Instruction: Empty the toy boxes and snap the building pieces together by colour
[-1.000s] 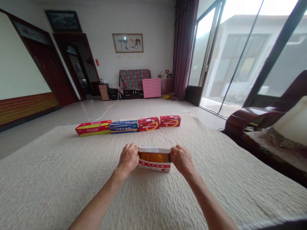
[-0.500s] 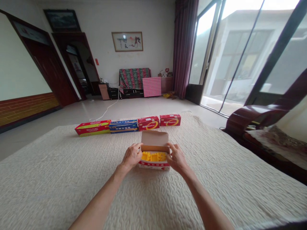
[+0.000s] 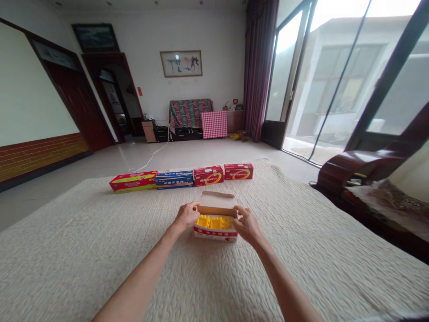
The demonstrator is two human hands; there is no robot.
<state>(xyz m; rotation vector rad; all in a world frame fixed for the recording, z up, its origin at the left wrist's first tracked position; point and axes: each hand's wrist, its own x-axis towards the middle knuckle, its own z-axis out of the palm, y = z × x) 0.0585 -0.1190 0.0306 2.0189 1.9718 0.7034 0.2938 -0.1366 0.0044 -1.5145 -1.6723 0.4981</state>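
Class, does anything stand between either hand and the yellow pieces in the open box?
Nothing visible blocks the yellow pieces from above: the lid stands open behind them, with the left hand and right hand at opposite ends of the box.

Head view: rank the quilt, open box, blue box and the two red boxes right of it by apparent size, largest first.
1. Quilt
2. Open box, nearer the camera
3. Blue box
4. Left red box and right red box: too alike to rank

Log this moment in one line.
left hand: at open box, left end | right hand: at its right end | lid: raised | yellow pieces: inside
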